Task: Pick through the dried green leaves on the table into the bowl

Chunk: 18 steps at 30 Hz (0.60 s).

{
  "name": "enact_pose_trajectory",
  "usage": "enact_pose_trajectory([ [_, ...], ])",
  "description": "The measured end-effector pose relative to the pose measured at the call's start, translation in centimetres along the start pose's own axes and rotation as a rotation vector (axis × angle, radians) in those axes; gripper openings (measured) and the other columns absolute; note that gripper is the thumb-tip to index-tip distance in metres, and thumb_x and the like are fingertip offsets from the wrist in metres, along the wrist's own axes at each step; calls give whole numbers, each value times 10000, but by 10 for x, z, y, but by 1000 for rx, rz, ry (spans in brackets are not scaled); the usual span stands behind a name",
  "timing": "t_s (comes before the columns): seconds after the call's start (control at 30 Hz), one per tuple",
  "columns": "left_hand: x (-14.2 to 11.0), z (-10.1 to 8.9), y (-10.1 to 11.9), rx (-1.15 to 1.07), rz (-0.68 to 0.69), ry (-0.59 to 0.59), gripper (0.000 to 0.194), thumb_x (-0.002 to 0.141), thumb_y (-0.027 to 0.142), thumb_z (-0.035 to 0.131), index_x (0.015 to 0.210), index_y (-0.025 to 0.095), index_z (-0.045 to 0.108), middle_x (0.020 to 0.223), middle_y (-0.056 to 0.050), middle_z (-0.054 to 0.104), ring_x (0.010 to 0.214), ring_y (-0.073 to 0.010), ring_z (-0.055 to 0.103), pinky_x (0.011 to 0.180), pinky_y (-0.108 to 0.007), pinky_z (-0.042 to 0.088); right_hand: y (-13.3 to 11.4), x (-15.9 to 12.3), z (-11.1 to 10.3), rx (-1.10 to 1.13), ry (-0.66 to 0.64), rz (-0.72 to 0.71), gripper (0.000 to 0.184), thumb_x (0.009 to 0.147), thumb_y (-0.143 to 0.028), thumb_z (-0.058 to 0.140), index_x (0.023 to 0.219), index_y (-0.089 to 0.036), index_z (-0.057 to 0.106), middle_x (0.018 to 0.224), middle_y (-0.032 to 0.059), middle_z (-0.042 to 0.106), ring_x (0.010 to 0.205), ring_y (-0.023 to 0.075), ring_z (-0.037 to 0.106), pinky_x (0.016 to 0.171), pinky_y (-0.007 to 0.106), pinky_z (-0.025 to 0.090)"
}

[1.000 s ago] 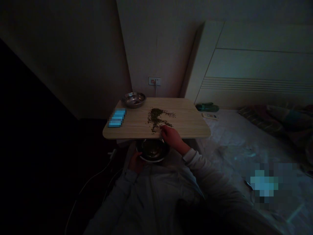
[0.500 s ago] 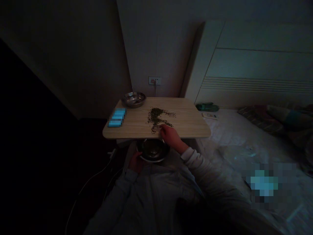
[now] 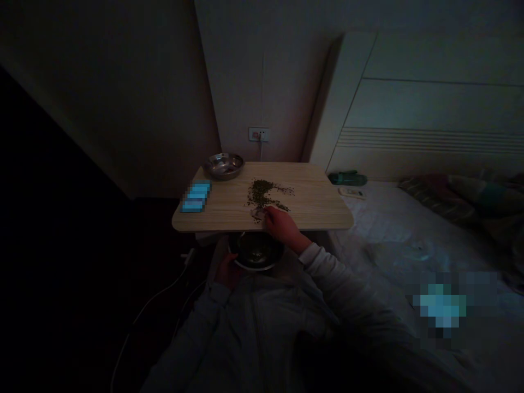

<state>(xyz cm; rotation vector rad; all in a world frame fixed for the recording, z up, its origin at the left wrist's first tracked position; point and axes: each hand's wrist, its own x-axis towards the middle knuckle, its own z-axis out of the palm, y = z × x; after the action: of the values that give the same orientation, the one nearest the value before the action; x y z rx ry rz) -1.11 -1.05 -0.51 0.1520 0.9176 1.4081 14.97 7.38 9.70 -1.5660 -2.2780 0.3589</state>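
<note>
Many small, dark green bean-like grains (image 3: 262, 192) lie in a loose, curved patch on a light wooden table (image 3: 319, 204). At the near side of the patch, my right hand (image 3: 282, 224) is closed low over the tabletop, fingers pinched. A pale, see-through piece (image 3: 257, 213) shows at its fingertips, too dim to name. Below the table's front edge, my left hand (image 3: 229, 270) grips the left rim of a metal bowl (image 3: 257, 267) over my lap. A few small grains show on the bowl's bottom.
A second steel bowl (image 3: 224, 166) stands at the table's back left corner, with a blurred lit phone (image 3: 195, 196) in front. To the right is a bed (image 3: 368, 218) with a green bottle (image 3: 347, 178) and a remote (image 3: 352, 193). A white cable (image 3: 151, 300) trails on the left.
My right hand has shifted slightly left along the table's near edge, with the pale piece at its fingertips. The left hand and the bowl stay in place.
</note>
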Motion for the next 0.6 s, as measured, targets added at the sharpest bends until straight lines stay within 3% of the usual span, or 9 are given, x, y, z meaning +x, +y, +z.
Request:
enact_pose_trajectory([
  [0.17, 2, -3, 0, -1, -7, -41, 307, 621, 85, 598, 884, 225, 670, 859, -8, 737, 1055, -260, 620, 885, -415, 508, 0, -3, 3, 46, 4, -33, 369, 892, -178, 361, 1200, -129, 559, 1126, 129, 655, 986, 213, 619, 877, 316, 451],
  [0.37, 4, -3, 0, -1, -37, 30, 255, 627, 75, 587, 824, 218, 664, 799, -2, 734, 1007, -251, 642, 874, -406, 519, 3, -8, 11, 120, 47, -80, 392, 859, -119, 374, 1207, -130, 554, 1149, 124, 638, 1036, 202, 591, 933, 324, 438],
  [0.6, 3, -2, 1, -5, -45, 30, 211, 622, 73, 593, 761, 215, 666, 760, -2, 730, 995, -266, 646, 872, -423, 517, 5, -12, 20, 178, 88, -131, 393, 834, -81, 380, 1175, -129, 571, 1147, 127, 630, 1059, 206, 574, 955, 344, 429],
])
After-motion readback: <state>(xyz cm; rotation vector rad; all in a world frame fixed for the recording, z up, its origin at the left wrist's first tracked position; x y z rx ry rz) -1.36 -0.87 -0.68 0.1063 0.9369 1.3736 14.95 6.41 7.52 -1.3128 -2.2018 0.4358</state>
